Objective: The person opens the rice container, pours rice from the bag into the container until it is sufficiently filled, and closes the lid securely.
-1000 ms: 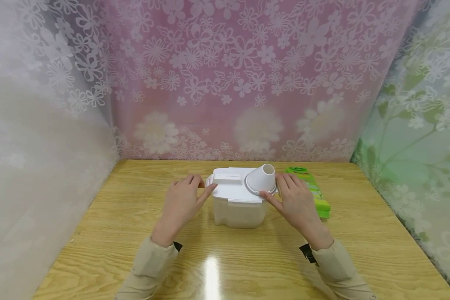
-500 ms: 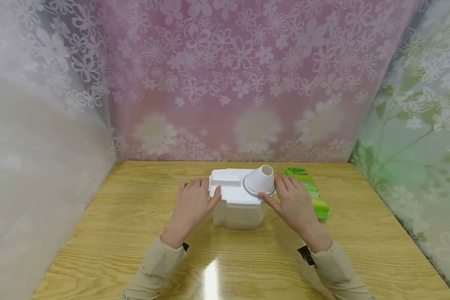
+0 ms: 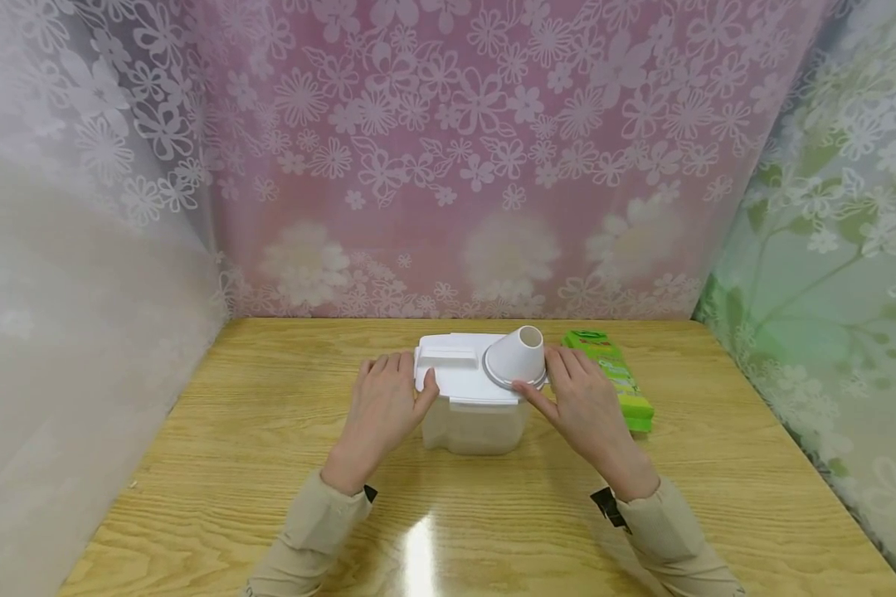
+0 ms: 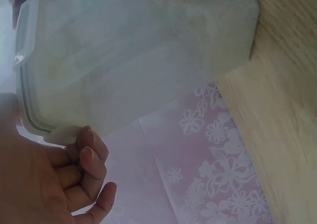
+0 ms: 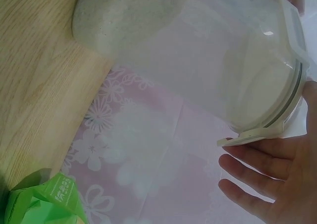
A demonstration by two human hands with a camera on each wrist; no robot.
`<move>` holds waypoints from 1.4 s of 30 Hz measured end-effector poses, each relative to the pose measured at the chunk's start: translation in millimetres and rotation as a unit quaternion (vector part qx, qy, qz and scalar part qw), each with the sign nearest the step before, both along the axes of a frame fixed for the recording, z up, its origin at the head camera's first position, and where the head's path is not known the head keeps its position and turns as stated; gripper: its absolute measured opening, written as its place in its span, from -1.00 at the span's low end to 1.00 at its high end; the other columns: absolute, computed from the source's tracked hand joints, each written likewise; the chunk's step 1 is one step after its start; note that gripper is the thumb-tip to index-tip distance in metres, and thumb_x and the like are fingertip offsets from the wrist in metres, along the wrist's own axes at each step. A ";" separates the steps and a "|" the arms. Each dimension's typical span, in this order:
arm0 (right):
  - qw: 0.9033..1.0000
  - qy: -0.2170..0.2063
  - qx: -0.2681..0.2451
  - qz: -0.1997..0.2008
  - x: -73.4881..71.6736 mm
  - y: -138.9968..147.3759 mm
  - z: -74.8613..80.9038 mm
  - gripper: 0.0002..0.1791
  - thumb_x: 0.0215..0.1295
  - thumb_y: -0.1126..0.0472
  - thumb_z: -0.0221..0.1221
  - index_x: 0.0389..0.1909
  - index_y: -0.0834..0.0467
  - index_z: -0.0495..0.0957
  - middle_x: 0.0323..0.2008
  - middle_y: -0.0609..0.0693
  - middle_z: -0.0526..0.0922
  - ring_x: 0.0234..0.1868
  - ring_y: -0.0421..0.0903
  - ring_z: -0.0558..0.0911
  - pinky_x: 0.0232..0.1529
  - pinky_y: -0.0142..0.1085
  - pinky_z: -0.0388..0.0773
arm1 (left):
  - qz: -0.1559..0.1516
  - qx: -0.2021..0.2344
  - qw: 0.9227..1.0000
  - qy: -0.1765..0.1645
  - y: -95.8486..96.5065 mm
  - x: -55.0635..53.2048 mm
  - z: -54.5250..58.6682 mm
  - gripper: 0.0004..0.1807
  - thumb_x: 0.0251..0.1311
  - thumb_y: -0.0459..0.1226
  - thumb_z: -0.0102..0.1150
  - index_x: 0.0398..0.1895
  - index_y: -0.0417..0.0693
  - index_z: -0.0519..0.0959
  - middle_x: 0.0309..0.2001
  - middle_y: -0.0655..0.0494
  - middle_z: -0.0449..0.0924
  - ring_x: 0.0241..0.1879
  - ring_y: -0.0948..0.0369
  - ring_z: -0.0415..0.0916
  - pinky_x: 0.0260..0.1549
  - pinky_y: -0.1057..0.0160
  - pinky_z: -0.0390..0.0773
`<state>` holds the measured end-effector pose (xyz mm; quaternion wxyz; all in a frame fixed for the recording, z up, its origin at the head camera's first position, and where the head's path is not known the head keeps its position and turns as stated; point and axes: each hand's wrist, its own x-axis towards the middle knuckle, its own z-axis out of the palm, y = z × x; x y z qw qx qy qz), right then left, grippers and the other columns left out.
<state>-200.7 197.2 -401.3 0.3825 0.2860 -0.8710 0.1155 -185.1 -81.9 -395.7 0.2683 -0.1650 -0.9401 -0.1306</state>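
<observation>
A translucent plastic storage container stands on the table, its white lid on top. The lid carries a raised handle and a white cone-shaped spout. Pale, fine-grained contents show near the bottom. My left hand holds the lid's left end, thumb on top and fingers curled against the side clip, which lies folded down. At the other end, my right hand rests its thumb beside the cone. Its nearly straight fingers touch the right clip, which sticks outward.
A bright green package lies on the wooden table behind my right hand. Flowered curtains hang along the back and both sides of the table. A small pale speck is near the left edge.
My left hand has moved right and closed in on the lid's left end. The left clip, raised a second ago, is now folded down under my fingers. My right hand has stayed nearly still.
</observation>
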 end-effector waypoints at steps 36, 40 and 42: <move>0.999 -0.041 -0.002 -0.003 3.4 9.0 3.5 -0.07 0.43 -0.48 -0.23 0.08 0.33 0.57 -0.03 0.25 0.67 -0.01 0.24 0.62 0.05 0.10 0.56 | 0.016 0.037 0.998 0.052 0.3 1.9 3.9 -0.47 0.37 0.07 0.14 0.07 -0.23 0.58 -0.09 -0.15 0.65 -0.09 -0.09 0.64 -0.11 -0.08 0.60; 0.999 -0.053 -0.007 0.002 4.0 12.2 2.5 -0.10 0.43 -0.46 -0.19 0.14 0.30 0.56 0.01 0.24 0.66 0.01 0.25 0.62 0.08 0.11 0.54 | -0.012 0.032 0.996 0.080 1.1 -0.3 3.5 -0.47 0.37 0.00 0.19 0.17 -0.24 0.54 0.01 -0.17 0.62 -0.01 -0.12 0.61 -0.02 -0.13 0.58; 0.998 -0.059 -0.010 -0.001 4.6 14.5 1.5 -0.12 0.44 -0.44 -0.19 0.18 0.28 0.55 0.02 0.24 0.67 0.03 0.25 0.62 0.08 0.12 0.55 | -0.038 0.032 0.995 0.090 1.6 -0.7 3.4 -0.45 0.38 -0.02 0.18 0.24 -0.25 0.50 0.10 -0.19 0.60 0.06 -0.13 0.58 0.06 -0.14 0.55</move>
